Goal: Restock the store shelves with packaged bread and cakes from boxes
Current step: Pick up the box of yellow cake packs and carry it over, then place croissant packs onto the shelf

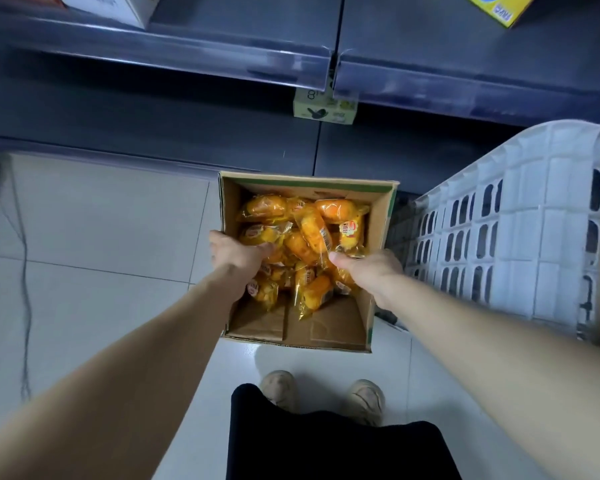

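An open cardboard box point(231, 202) stands on the tiled floor below the shelves. Inside lie several yellow-wrapped cake packets point(312, 230), piled toward its far side. My left hand point(238, 252) reaches in over the box's left wall, its fingers closed on packets at the left of the pile. My right hand point(368, 268) is inside at the right, thumb and fingers pinching a packet point(343, 277) among the heap. The fingertips of both hands are hidden by wrappers.
Dark store shelves point(222, 53) run across the top, with a white carton point(118, 8), a yellow box point(499, 8) and a small green package point(324, 105) on them. A white plastic crate point(520, 216) stands right of the box. A cable point(25, 271) trails on the left floor.
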Demonstrator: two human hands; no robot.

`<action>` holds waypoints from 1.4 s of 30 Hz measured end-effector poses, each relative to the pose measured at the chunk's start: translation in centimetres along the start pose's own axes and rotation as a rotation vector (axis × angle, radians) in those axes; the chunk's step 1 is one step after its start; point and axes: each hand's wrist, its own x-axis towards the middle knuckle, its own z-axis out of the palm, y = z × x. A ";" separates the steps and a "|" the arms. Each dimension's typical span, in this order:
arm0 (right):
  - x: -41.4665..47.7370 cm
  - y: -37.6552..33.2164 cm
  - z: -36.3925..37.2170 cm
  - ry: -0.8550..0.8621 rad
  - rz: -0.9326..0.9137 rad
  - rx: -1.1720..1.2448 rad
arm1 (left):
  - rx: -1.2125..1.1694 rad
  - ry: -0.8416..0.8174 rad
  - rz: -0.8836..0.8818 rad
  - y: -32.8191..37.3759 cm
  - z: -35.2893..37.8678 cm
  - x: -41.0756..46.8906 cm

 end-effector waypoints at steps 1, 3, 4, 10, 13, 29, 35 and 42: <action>0.0 0.3 0.2 -0.004 -0.001 0.002 | 0.013 0.005 0.003 -0.1 0.0 0.1; 0.1 0.9 0.8 -0.009 0.011 -0.004 | 0.037 0.005 -0.005 -0.5 -0.1 0.4; 0.1 1.1 1.1 -0.016 0.021 -0.005 | 0.047 0.003 -0.009 -0.8 -0.1 0.5; 1.1 2.6 2.4 -0.094 0.066 -0.016 | 0.070 -0.050 -0.078 -2.4 0.2 1.2; 2.9 2.4 2.2 -0.149 0.050 -0.005 | 0.041 -0.091 -0.070 -2.8 0.8 2.2; 3.0 0.0 2.3 0.086 -0.150 -0.253 | -0.012 -0.257 0.093 0.8 1.5 1.8; -8.5 -4.9 -2.8 0.223 -0.469 -0.240 | 0.030 -0.279 0.290 9.0 -4.5 -8.5; -25.5 -10.3 -15.7 0.326 -0.661 -0.216 | 0.080 -0.335 0.541 20.6 -12.9 -24.1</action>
